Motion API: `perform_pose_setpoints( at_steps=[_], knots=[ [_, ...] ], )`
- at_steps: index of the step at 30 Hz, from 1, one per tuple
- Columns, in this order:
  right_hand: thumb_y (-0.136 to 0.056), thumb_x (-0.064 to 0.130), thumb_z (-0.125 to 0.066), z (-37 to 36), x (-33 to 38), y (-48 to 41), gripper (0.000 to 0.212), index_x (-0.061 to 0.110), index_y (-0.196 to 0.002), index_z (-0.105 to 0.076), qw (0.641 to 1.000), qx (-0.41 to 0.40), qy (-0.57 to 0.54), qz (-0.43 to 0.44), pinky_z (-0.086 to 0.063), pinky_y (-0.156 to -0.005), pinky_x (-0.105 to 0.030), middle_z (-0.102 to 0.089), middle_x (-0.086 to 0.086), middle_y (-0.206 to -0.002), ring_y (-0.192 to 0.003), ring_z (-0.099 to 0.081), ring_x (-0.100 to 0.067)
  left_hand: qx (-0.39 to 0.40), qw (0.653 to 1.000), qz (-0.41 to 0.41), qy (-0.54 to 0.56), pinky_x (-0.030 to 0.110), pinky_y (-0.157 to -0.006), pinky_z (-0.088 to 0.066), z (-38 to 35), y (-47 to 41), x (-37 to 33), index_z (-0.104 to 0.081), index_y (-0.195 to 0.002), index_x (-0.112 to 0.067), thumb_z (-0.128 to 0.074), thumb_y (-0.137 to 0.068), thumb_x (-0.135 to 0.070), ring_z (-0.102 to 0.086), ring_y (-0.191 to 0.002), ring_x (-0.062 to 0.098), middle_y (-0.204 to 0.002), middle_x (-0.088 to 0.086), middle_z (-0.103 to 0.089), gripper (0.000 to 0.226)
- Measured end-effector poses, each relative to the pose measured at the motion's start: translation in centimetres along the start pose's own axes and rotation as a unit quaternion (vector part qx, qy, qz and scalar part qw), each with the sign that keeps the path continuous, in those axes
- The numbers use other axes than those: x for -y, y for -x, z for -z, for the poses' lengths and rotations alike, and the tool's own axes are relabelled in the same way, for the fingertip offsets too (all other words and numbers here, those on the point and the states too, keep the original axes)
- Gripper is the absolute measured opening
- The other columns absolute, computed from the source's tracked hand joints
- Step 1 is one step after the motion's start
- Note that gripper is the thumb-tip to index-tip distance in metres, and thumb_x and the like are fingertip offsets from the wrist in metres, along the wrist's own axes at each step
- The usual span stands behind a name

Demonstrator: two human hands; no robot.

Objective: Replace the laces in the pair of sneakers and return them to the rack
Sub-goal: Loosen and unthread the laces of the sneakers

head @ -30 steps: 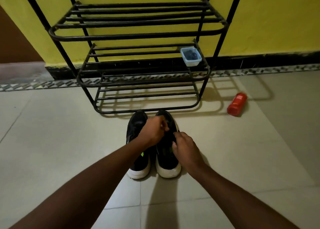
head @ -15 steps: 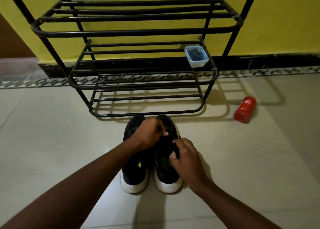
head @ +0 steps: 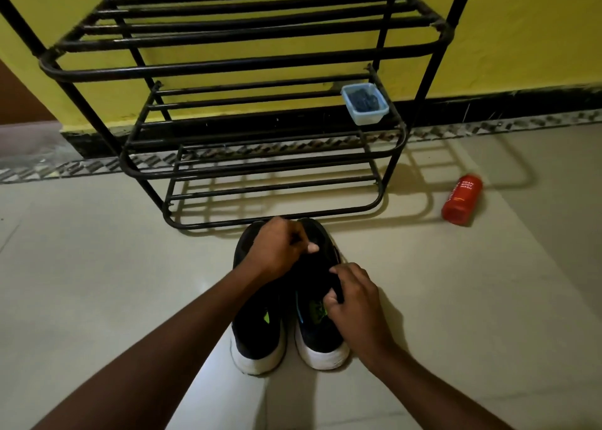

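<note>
Found sneakers [head: 257, 348] side by side on floor [head: 97, 283], toes and long axes pointing at rack [head: 247, 64]. Noted left grip [head: 277, 250] pinching right sneaker [head: 321, 348] near toe, right grip [head: 355, 302] clasping its side.

The rack [head: 247, 65] is black-painted metal tubing, faintly glossy; the floor [head: 97, 283] smooth glossy tile. The sneakers [head: 321, 338] have matt dark cloth uppers, white rubbery soles. Translucent plastic tub [head: 366, 116], smooth red plastic bottle [head: 462, 199].

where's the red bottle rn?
Head view: the red bottle lies on its side on the floor tiles, right of the black rack's lowest shelf, well clear of the sneakers on their right.
</note>
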State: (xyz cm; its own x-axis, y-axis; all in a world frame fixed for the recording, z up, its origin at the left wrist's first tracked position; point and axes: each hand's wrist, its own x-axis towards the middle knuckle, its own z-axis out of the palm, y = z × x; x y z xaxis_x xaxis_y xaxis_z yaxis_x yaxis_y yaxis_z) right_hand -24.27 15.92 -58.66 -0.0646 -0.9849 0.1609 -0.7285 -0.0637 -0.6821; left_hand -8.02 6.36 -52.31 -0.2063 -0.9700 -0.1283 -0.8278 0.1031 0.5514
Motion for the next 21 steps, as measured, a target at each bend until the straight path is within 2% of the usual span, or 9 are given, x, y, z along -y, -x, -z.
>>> perform_pose_setpoints(
  at_steps=[2,3,5,6,8,10,13,17,21],
  knots=[
    [-0.072,-0.001,-0.067,0.2,0.0,0.0,0.040,0.007,-0.111,-0.067,1.000,0.002,0.003,-0.002,-0.040,-0.089,-0.016,-0.063,-0.004,-0.108,-0.101,-0.061,-0.024,-0.046,0.989,0.032,0.138,0.036,-0.078,-0.054,-0.5,0.1,-0.2,-0.062,-0.088,-0.029,-0.064,-0.096,-0.044,-0.065,-0.087,0.017,-0.093,0.000,-0.064,0.017],
    [-0.072,0.000,-0.066,0.2,0.0,0.0,0.040,0.007,-0.111,-0.068,1.000,0.003,0.004,-0.002,-0.041,-0.089,-0.017,-0.063,-0.004,-0.108,-0.101,-0.061,-0.023,-0.060,0.955,0.067,0.282,0.042,-0.073,-0.054,-0.3,0.2,-0.5,-0.058,-0.093,-0.023,-0.056,-0.101,-0.041,-0.068,-0.085,0.023,-0.089,0.004,-0.066,0.019],
    [-0.074,0.000,-0.066,0.2,0.1,0.1,0.038,0.007,-0.111,-0.067,1.000,0.004,0.005,-0.003,-0.044,-0.087,-0.020,-0.063,-0.003,-0.107,-0.100,-0.061,-0.023,-0.061,0.894,0.096,0.433,0.037,-0.060,-0.049,0.1,0.5,-0.9,-0.050,-0.095,-0.014,-0.043,-0.107,-0.038,-0.065,-0.070,0.023,-0.077,0.006,-0.061,0.027],
    [-0.075,0.001,-0.066,0.2,0.2,0.1,0.037,0.007,-0.111,-0.067,1.000,0.006,0.005,-0.004,-0.044,-0.088,-0.021,-0.063,-0.003,-0.107,-0.100,-0.060,-0.022,-0.069,0.916,0.066,0.389,0.035,-0.059,-0.044,0.4,0.5,-0.8,-0.049,-0.094,-0.016,-0.041,-0.107,-0.040,-0.058,-0.066,0.019,-0.074,0.004,-0.057,0.029],
    [-0.075,0.001,-0.066,0.2,0.1,0.2,0.037,0.006,-0.112,-0.068,1.000,0.006,0.006,-0.004,-0.043,-0.091,-0.020,-0.064,-0.004,-0.109,-0.103,-0.060,-0.022,-0.050,0.990,-0.049,0.124,0.038,-0.068,-0.041,0.9,0.3,-0.1,-0.055,-0.094,-0.021,-0.047,-0.104,-0.043,-0.052,-0.072,0.014,-0.078,-0.005,-0.054,0.025],
    [-0.076,0.001,-0.067,0.1,0.0,0.3,0.037,0.005,-0.113,-0.069,1.000,0.008,0.011,-0.008,-0.043,-0.094,-0.019,-0.066,-0.006,-0.112,-0.106,-0.061,-0.022,0.020,0.987,-0.113,-0.115,0.042,-0.085,-0.037,1.6,0.4,0.1,-0.066,-0.099,-0.028,-0.059,-0.097,-0.046,-0.051,-0.088,0.013,-0.089,-0.009,-0.048,0.019],
    [-0.076,0.001,-0.068,0.0,-0.3,0.3,0.036,0.003,-0.112,-0.071,1.000,0.001,0.013,-0.004,-0.043,-0.096,-0.019,-0.068,-0.008,-0.111,-0.105,-0.063,-0.024,0.080,0.976,-0.084,-0.186,0.040,-0.092,-0.032,1.8,0.5,0.4,-0.075,-0.101,-0.030,-0.071,-0.089,-0.043,-0.048,-0.104,0.015,-0.097,-0.006,-0.038,0.018],
    [-0.076,0.000,-0.066,0.0,-0.1,0.2,0.034,0.004,-0.110,-0.070,1.000,0.001,0.009,-0.002,-0.041,-0.094,-0.016,-0.066,-0.006,-0.109,-0.103,-0.062,-0.024,-0.088,0.994,0.013,0.060,0.032,-0.077,-0.040,2.3,0.6,0.5,-0.069,-0.087,-0.016,-0.069,-0.093,-0.038,-0.055,-0.082,0.002,-0.086,-0.009,-0.057,0.023],
    [-0.075,0.000,-0.066,0.0,0.0,0.2,0.035,0.006,-0.109,-0.068,1.000,0.000,0.006,0.004,-0.040,-0.090,-0.016,-0.064,-0.005,-0.107,-0.101,-0.061,-0.024,-0.043,0.935,0.075,0.343,0.033,-0.069,-0.054,2.4,1.0,-0.1,-0.052,-0.093,-0.003,-0.047,-0.107,-0.023,-0.076,-0.081,0.024,-0.086,0.013,-0.075,0.025]
  ],
)
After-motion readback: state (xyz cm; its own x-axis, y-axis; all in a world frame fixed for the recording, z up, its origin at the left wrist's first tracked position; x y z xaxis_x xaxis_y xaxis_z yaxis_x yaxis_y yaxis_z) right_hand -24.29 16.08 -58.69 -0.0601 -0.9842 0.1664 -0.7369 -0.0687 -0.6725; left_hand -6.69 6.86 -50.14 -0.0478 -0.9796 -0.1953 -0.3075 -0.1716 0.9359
